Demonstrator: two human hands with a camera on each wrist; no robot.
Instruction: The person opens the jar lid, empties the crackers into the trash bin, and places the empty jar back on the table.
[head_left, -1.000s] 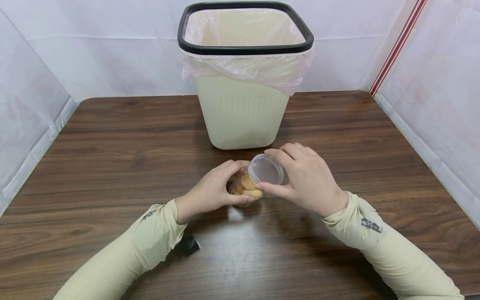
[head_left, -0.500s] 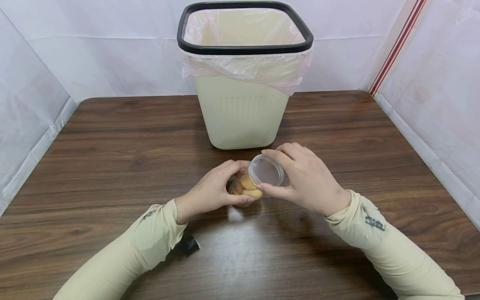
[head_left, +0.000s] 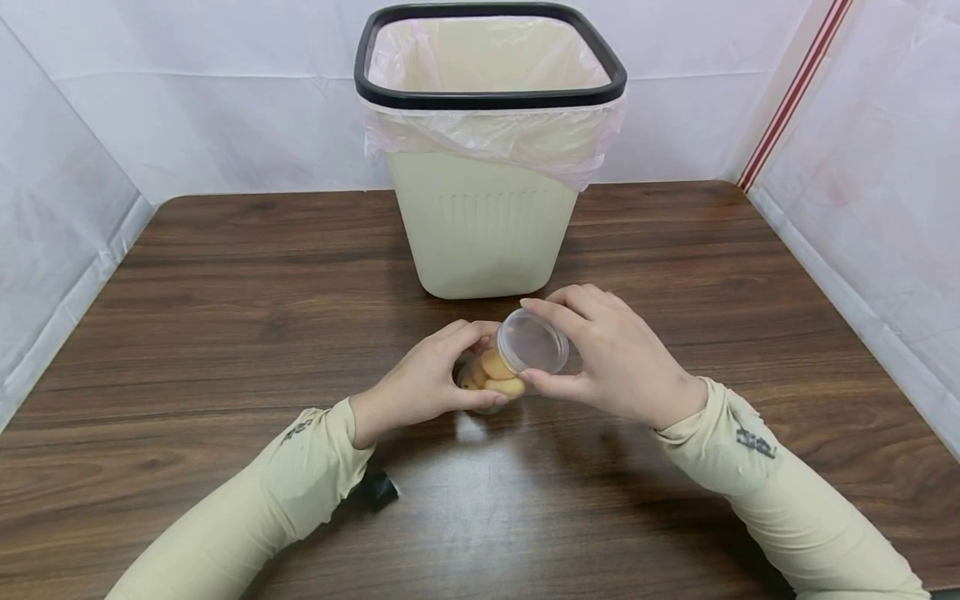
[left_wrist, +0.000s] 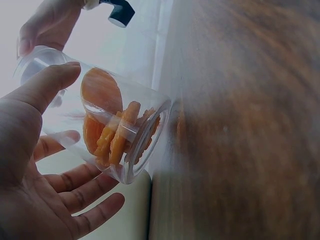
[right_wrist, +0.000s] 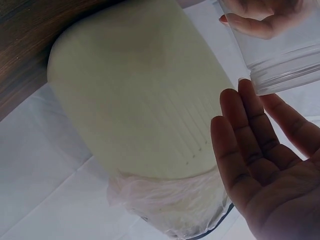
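Observation:
A clear, cylindrical jar (left_wrist: 75, 120) holds several round, yellow-orange biscuits (head_left: 498, 385), which lie near its base. My left hand (head_left: 416, 379) grips the jar's side, thumb on the near side and fingers on the far side. Over the jar's upper end is a clear round lid (head_left: 534, 342), which my right hand (head_left: 622, 358) holds at its edge between thumb and index finger. In the right wrist view, the ridged rim shows at the upper right, and the other fingers (right_wrist: 232, 137) extend beside it. The jar's base is down at the tabletop.
A cream bin (head_left: 487, 229) with a black rim and a pinkish liner (head_left: 495, 129) stands just behind the hands. A small black object (head_left: 381, 490) lies by the left sleeve on the dark wooden table (head_left: 225, 333). White sheeting (head_left: 247, 133) surrounds the table.
The right index finger has slid slightly left along the lid's far edge, and the thumb slightly right. The right wrist has turned a little. The left hand and jar stay in place.

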